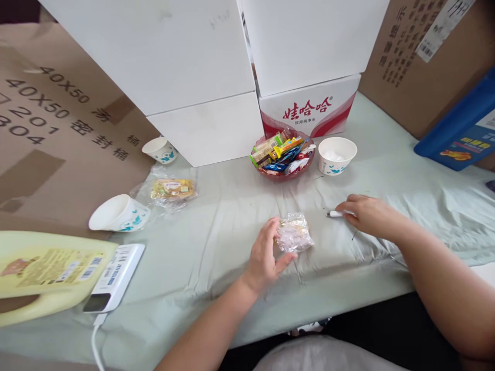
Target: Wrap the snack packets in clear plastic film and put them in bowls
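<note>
The left hand (266, 255) is curling loosely beside the clear wrapper (294, 233), fingertips touching its left edge; the wrapper is lying just to its right; farther right, the right hand (369, 214) is pinching a small white stick (335, 214), pointing left.

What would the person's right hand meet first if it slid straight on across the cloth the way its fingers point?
The right hand points left, holding a small white object. Next in that line appears to be the clear crinkled wrapper at the left hand, though it lies slightly nearer the person.
</note>
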Action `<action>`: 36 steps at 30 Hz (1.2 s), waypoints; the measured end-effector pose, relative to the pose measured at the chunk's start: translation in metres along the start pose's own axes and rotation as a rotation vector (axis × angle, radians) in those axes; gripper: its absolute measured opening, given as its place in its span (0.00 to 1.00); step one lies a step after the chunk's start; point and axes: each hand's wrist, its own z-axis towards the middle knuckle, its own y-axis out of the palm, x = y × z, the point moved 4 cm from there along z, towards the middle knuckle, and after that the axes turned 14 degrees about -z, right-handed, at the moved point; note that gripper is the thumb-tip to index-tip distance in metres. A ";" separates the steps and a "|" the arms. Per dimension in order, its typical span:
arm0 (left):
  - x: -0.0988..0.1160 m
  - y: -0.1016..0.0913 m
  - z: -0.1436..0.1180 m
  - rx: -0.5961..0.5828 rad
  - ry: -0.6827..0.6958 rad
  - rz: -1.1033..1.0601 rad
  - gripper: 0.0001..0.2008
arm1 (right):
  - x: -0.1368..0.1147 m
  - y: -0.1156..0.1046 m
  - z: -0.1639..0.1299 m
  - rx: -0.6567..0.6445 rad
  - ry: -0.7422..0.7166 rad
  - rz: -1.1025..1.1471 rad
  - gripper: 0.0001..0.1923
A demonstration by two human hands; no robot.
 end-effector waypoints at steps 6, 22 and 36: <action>-0.006 -0.001 0.008 0.034 -0.270 -0.247 0.05 | -0.057 -0.010 0.002 0.350 -0.192 0.277 0.29; -0.047 -0.102 0.016 0.409 -0.431 0.293 0.10 | -0.037 -0.016 -0.001 0.628 0.141 0.419 0.15; 0.042 -0.014 0.003 -0.730 -0.065 0.251 0.07 | -0.096 -0.020 -0.007 0.352 -0.476 0.158 0.13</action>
